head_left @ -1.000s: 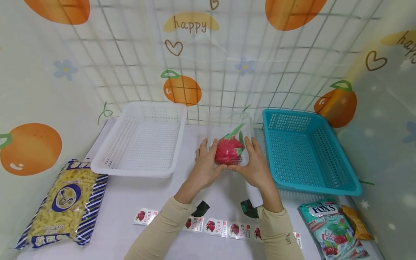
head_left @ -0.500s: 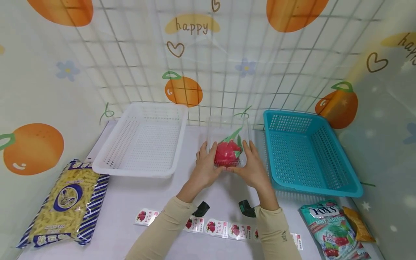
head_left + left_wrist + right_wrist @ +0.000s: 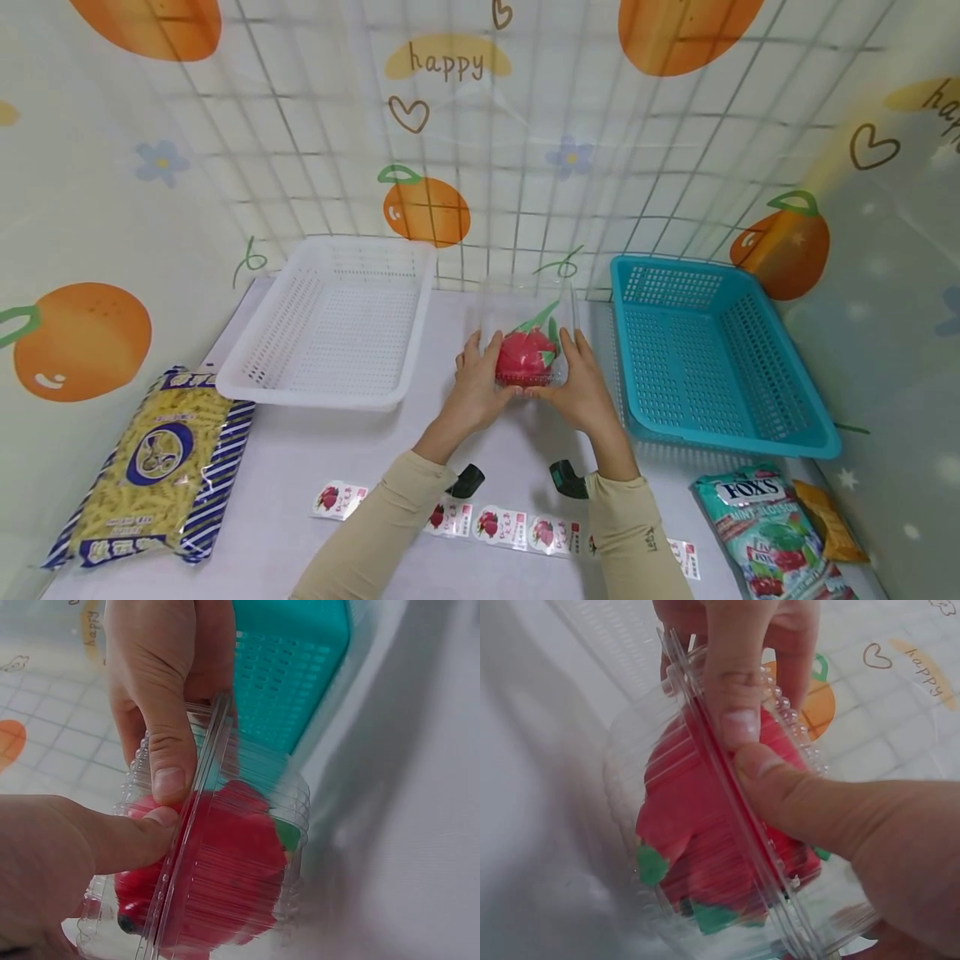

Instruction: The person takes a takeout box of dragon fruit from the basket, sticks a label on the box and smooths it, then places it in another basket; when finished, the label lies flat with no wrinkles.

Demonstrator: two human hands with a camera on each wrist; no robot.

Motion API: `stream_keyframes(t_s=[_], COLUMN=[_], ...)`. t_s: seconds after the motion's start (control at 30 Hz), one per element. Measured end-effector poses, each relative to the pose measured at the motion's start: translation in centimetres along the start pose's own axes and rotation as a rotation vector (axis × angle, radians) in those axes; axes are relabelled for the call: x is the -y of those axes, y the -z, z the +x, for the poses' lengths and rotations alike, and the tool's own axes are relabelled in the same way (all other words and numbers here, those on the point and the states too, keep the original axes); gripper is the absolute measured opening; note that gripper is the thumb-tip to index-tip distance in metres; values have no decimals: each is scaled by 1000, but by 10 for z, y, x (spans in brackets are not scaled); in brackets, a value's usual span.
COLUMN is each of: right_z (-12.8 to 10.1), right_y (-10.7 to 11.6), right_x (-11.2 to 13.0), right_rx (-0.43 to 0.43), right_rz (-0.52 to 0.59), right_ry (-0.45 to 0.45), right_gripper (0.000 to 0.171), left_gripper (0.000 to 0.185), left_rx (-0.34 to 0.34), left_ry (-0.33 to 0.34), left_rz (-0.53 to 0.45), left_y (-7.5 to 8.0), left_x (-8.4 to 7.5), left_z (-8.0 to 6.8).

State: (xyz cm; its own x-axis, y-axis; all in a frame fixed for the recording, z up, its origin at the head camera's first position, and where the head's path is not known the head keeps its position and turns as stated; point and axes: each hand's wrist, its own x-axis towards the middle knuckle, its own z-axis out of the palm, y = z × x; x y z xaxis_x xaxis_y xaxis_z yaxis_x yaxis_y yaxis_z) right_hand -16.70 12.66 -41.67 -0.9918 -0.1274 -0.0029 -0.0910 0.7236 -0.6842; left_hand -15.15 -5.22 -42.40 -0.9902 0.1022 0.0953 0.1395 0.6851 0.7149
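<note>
A clear plastic clamshell box point(image 3: 491, 312) stands in the middle of the table, with a red dragon fruit point(image 3: 525, 354) with green leaf tips inside it. My left hand point(image 3: 474, 379) grips its left side and my right hand point(image 3: 583, 383) its right side. Both thumbs meet at the near edge, pressing along the rim point(image 3: 196, 787) in the left wrist view. Lid and base rims lie against each other there. In the right wrist view, the box wall point(image 3: 622, 761) curves round the fruit below the thumbs. The fingertips behind the box are partly hidden.
A white basket point(image 3: 322, 398) stands left, a teal basket point(image 3: 735, 437) right. A pasta bag point(image 3: 153, 467) lies far left; a candy bag point(image 3: 772, 533) and an orange packet point(image 3: 828, 521) lie front right. A sticker strip point(image 3: 498, 527) runs under the forearms. A fabric-covered grid point(image 3: 517, 150) rises behind.
The far end of the clamshell box has sunk slightly in the head view. Both hands keep their grip with thumbs together; the head view itself has shifted a little.
</note>
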Motion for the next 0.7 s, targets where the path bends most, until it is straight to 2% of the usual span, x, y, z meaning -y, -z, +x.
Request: stream_keyframes(t_s=[0.7], right_z=[5], right_y=[-10], right_x=[-11], right_rx=[14], right_rz=[-8], right_ry=[3], right_gripper=[112], left_gripper=[89], left_rx=[-10], left_ry=[3], left_rz=[-10], left_y=[-8], left_x=[10], left_z=[2])
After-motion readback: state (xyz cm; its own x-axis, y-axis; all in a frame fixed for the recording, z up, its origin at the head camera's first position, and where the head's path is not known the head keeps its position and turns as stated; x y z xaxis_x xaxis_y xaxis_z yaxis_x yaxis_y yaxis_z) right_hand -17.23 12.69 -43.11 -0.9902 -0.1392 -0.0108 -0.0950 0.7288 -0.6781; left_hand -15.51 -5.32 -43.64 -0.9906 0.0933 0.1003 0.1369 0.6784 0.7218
